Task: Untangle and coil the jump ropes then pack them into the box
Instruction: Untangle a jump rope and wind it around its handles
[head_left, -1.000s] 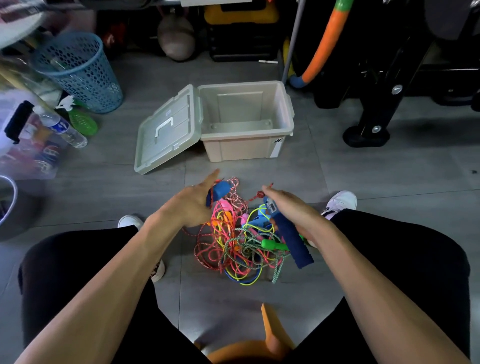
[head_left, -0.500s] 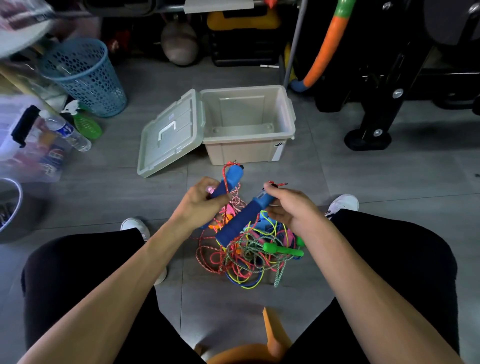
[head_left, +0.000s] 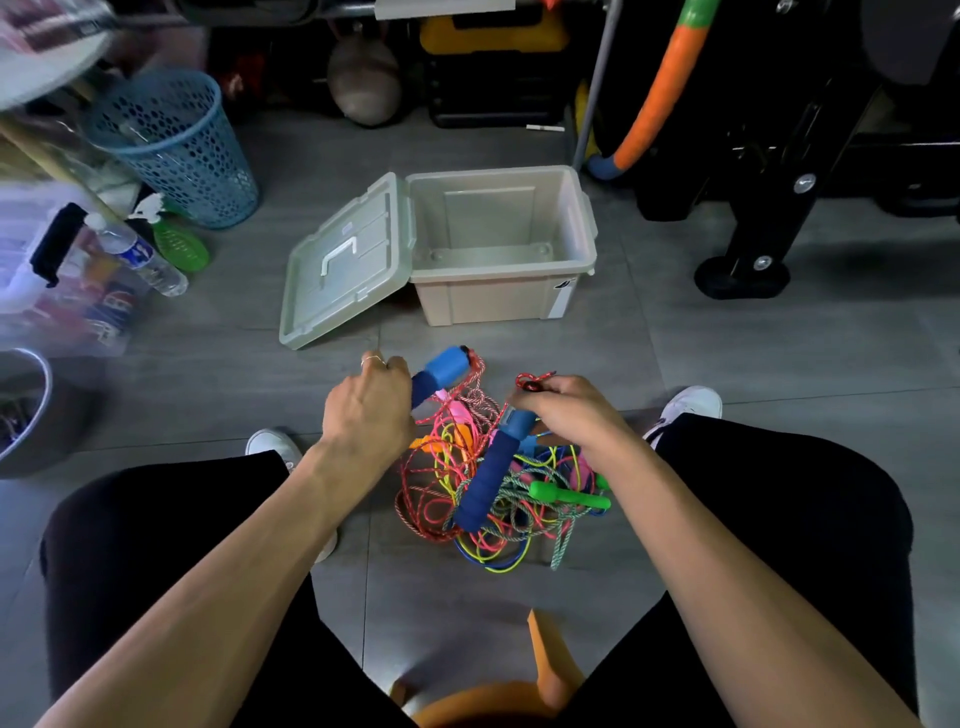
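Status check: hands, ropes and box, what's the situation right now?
Left hand grips one blue handle; right hand pinches red cord. Rope pile tangled on floor. Box open, empty.

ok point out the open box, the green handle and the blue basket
open box (head_left: 587, 208): head view, right rim.
green handle (head_left: 569, 496): head view, middle of its shaft.
blue basket (head_left: 182, 156): head view, perforated side wall.

The box (head_left: 498, 249) and its lid (head_left: 343, 270) look like smooth, slightly translucent plastic. The blue handles (head_left: 485, 480) have a matt, foam-like covering, and the tangled ropes (head_left: 467, 488) mix braided cord with glossy plastic line. The floor (head_left: 727, 353) is smooth grey tile, and the blue basket (head_left: 176, 150) is perforated plastic.
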